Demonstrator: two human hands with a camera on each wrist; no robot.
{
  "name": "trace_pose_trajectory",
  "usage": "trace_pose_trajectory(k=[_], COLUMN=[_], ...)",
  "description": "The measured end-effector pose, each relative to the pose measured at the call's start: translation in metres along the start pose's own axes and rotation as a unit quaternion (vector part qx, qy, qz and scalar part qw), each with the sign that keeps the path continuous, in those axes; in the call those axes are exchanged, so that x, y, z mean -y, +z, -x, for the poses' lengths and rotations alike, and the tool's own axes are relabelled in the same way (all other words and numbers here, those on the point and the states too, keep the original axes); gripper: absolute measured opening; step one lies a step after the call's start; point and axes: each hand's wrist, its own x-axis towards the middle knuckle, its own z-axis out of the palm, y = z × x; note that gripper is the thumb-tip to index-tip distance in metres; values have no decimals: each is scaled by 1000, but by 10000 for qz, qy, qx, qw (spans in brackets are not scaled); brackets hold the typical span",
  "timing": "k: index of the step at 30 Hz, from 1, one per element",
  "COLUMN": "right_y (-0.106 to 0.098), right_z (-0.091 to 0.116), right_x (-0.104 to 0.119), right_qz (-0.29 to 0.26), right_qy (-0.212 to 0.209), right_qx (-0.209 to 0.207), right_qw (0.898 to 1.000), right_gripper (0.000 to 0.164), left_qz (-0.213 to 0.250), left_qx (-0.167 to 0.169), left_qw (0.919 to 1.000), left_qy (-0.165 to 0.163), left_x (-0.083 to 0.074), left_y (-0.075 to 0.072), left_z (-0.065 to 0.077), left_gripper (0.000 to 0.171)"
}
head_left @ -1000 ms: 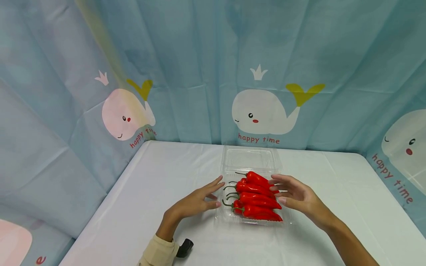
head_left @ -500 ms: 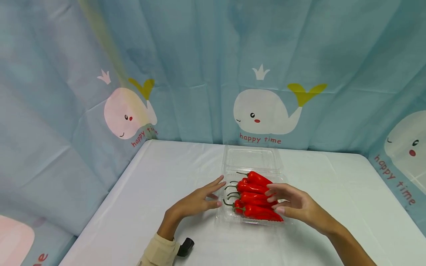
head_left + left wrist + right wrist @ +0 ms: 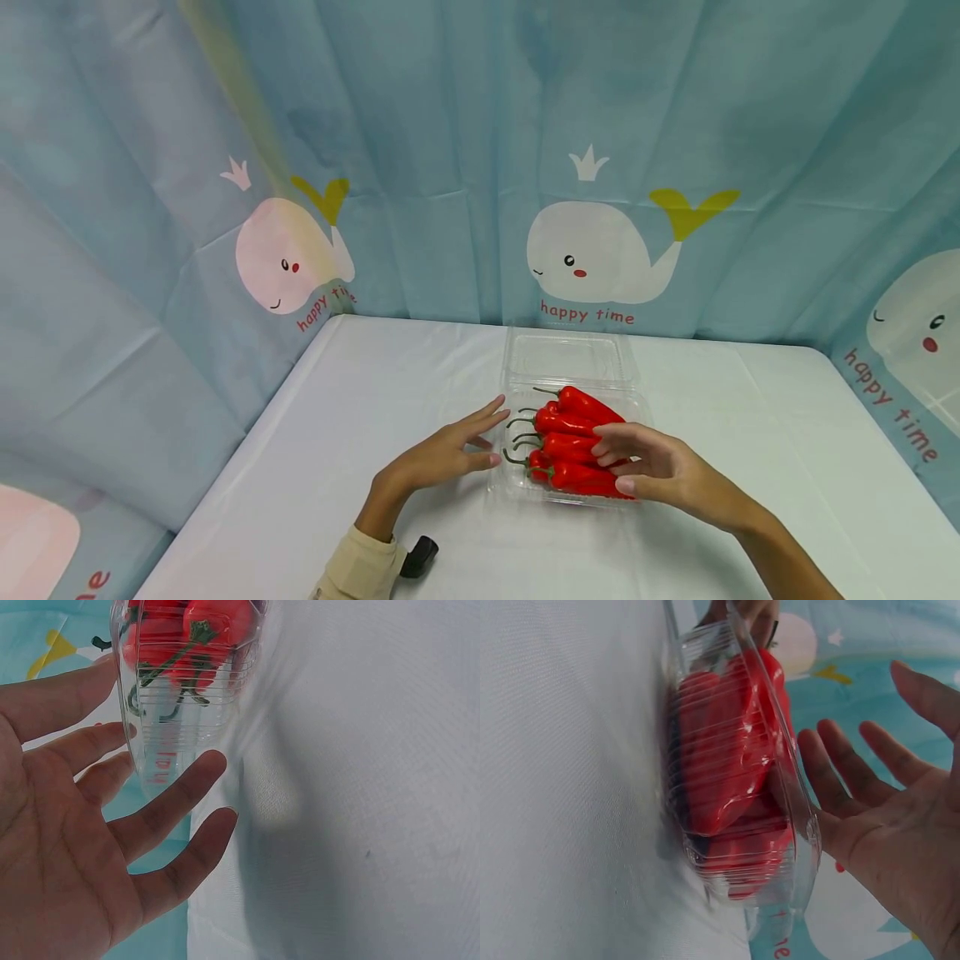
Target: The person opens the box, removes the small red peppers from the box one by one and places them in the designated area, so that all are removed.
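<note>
Several red chili peppers (image 3: pixel 573 425) with green stems lie piled in a clear plastic clamshell container (image 3: pixel 637 404), stems toward the left. Its hinged lid (image 3: pixel 566 357) is folded back on the far side. My left hand (image 3: pixel 442 454) is at the container's left side with fingers spread. In the left wrist view, the fingertips of the left hand (image 3: pixel 67 832) lie close to the ribbed wall; contact is unclear. My right hand (image 3: pixel 671 471) hovers over the peppers' right ends, fingers loosely bent. Nothing is pinched in the right hand (image 3: pixel 900 817) in the right wrist view.
A white cloth (image 3: pixel 375 375) covers the table. Behind it hangs a blue curtain (image 3: pixel 450 167) with whale prints. A small black device (image 3: pixel 417 557) is attached at the left sleeve (image 3: pixel 360 567).
My right hand has moved left and toward the near side, across the right ends of the peppers. The left hand, container and peppers stay in place.
</note>
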Motion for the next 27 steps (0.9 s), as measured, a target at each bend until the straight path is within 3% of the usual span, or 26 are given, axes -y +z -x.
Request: trace_pose_trajectory(k=[6, 27], right_y=[1, 7], right_z=[-1, -9], right_x=[-1, -8], right_qz=[203, 829], right_qy=[267, 507], right_qx=[9, -55], right_qw=[9994, 9953], right_gripper=[51, 52], left_qz=[20, -27], left_qx=[5, 12], left_qw=[10000, 10000], left_qy=[61, 1], left_x=[0, 0], left_y=[1, 2], left_z=[0, 0], left_gripper=[69, 69])
